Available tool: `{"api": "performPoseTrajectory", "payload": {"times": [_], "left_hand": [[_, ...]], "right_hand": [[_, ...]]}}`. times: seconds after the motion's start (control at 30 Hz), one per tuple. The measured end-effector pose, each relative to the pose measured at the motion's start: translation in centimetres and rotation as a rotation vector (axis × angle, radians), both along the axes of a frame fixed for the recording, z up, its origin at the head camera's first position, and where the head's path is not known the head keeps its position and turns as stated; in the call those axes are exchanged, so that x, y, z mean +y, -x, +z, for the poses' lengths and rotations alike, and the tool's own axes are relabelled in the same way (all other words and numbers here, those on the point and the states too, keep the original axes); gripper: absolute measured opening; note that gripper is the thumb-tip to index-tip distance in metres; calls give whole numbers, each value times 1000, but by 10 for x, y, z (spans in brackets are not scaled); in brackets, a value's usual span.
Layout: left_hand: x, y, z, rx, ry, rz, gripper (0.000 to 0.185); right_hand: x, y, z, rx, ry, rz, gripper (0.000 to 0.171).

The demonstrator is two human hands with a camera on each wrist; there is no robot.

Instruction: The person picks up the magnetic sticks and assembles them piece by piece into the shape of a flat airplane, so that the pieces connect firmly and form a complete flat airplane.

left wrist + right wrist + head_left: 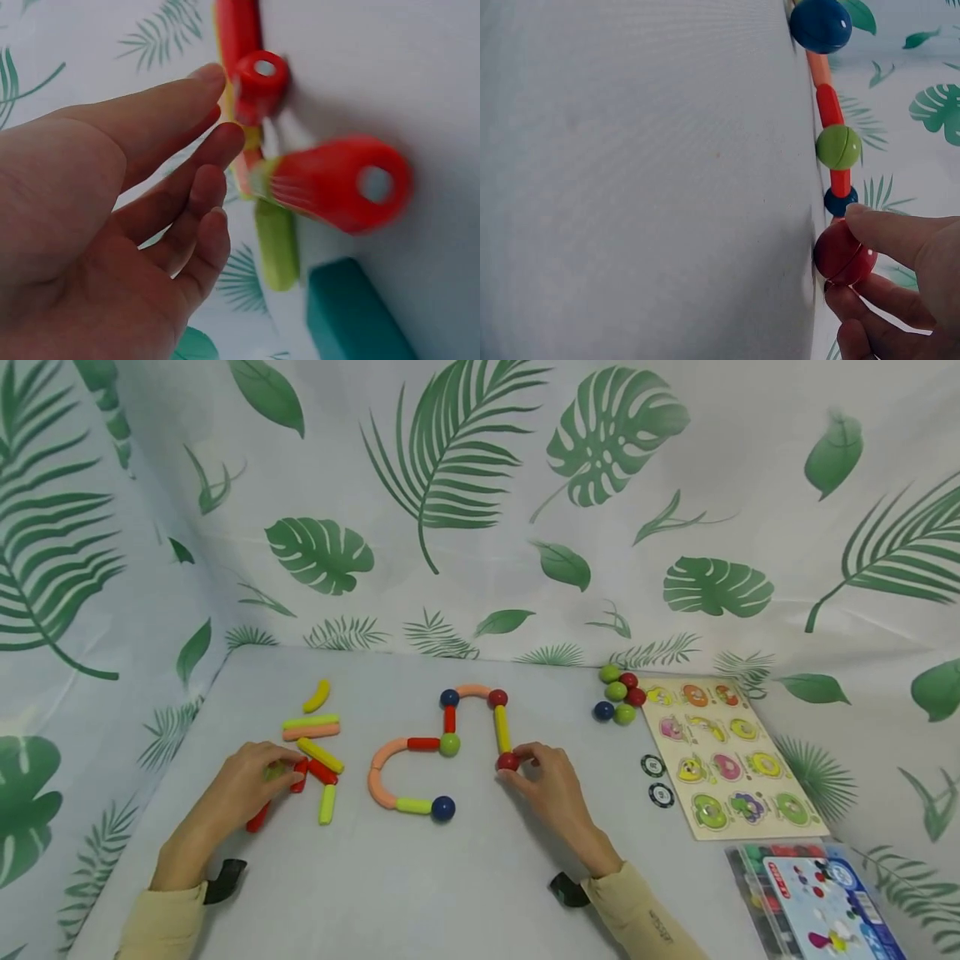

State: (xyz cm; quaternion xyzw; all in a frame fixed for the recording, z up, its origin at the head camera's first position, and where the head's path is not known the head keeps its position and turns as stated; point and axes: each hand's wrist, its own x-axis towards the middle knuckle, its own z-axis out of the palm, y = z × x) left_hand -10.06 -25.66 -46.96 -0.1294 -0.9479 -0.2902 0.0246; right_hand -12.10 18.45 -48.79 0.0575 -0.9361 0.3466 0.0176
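In the head view, my right hand [551, 785] pinches a red ball [507, 762] at the lower end of a yellow rod [502, 729]. In the right wrist view, thumb and fingers lie on either side of this ball. The ball and rod end a chain of coloured rods, curved pieces and balls, with a green ball [449, 744] midway and a blue ball [443, 808] at its other end. My left hand [251, 785] is over loose pieces on the left, fingertips beside a short red rod [261, 86]; a firm hold does not show.
Loose pieces include a yellow curved piece [317, 696] and a green rod [327, 804]. Several balls [617, 692] cluster at back right, near a fruit-picture board [720, 760] and two black discs [662, 795]. A boxed set [817, 902] lies front right. Leaf-patterned cloth [465, 585] stands behind.
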Motion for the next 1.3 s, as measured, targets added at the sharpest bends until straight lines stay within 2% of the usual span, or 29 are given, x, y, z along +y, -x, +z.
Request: {"api": "performPoseTrajectory", "payload": {"times": [0.2, 0.43, 0.67, 0.8, 0.9, 1.0, 1.07, 1.17, 1.3], "left_hand": [[-1, -3, -5, -14, 16, 26, 33], [9, -1, -4, -76, 17, 89, 35], [14, -1, -2, -52, 47, 153, 24], [19, 2, 5, -27, 31, 179, 21], [29, 6, 10, 6, 2, 146, 23], [48, 14, 14, 40, -7, 91, 28], [66, 20, 16, 57, 5, 57, 30], [100, 28, 21, 68, 47, 5, 24], [148, 37, 27, 101, 77, -142, 23]], "right_hand": [[3, 1, -1, -4, -2, -11, 39], [4, 1, -3, -7, 8, -7, 38], [4, 1, -3, -18, 24, -9, 35], [5, 1, -2, -16, 30, -9, 34], [5, 1, -1, -15, 27, -9, 34], [6, 1, 0, -14, 22, -7, 35], [6, 1, 0, -14, 21, -8, 35], [6, 1, 0, -15, 24, -11, 35], [5, 1, -1, -21, 29, -22, 36]]}}
